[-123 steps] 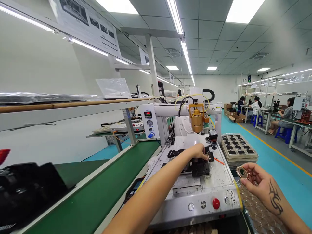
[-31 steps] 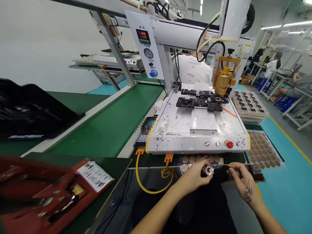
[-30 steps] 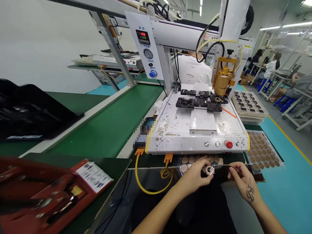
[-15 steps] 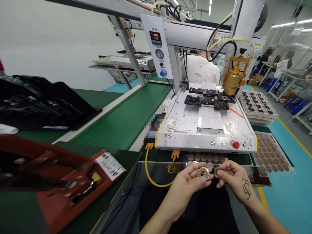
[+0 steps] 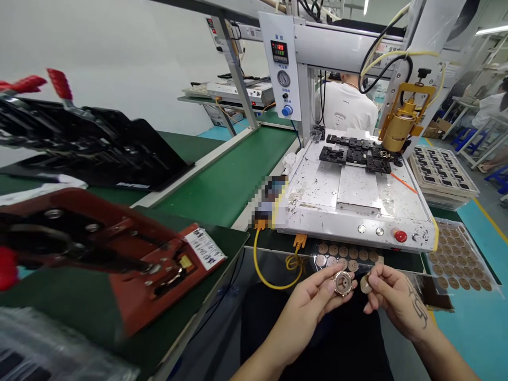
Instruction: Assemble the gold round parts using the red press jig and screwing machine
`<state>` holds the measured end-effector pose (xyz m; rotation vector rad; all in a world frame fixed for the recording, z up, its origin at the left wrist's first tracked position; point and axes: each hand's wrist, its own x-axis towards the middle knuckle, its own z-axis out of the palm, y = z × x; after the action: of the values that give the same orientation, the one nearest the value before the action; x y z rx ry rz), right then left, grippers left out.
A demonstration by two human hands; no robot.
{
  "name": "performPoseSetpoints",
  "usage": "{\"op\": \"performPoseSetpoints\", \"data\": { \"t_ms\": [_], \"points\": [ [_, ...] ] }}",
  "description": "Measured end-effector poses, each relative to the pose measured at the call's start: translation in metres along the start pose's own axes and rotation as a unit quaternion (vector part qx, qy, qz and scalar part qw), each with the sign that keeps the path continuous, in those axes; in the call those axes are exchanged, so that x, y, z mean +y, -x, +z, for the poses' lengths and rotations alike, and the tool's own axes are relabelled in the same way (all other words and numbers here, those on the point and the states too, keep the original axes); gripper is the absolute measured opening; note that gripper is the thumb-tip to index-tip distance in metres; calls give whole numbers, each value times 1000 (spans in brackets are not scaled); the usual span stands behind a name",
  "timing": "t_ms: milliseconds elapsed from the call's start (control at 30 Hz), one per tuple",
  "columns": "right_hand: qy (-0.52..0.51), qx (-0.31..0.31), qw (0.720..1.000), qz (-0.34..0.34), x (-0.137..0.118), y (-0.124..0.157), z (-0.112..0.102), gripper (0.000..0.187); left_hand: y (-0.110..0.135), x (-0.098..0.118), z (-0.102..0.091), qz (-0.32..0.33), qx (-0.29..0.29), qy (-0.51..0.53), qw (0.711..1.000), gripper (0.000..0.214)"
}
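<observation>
In the head view, my left hand grips a round, rose-gold metal watch case between thumb and fingers, its hollow side facing me. Just to the right, my right hand pinches a small round brownish disc by its edge. A narrow gap separates disc and case. Both hands are raised over my dark-clothed lap, in front of the bench edge. Behind them lies a clear sheet of round brown stickers, partly under the white machine.
A white press machine with black fixtures and a gold head stands ahead. To its right are stacked trays and another sticker sheet. A red hand press, black clamps and a yellow cable are left. A person sits beyond.
The view has swung left, so the scene sits farther right. My right hand has tilted the disc so more of its face shows; the case also faces me more squarely.
</observation>
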<state>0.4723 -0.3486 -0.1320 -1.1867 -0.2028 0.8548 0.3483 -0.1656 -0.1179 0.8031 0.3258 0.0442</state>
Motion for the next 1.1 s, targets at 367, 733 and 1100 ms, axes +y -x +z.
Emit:
{"op": "performPoseSetpoints", "data": {
  "t_ms": [367,733,1100],
  "points": [
    [63,-60,996,18,-4,3,7,36,4,1,1,8,-2,-9,1000,51],
    [312,-53,936,-152,-19,-2,28,29,6,-4,0,25,9,-48,999,53],
    [315,-47,938,-139,-15,1,36,26,11,-4,3,45,-4,-79,996,51]
  ]
}}
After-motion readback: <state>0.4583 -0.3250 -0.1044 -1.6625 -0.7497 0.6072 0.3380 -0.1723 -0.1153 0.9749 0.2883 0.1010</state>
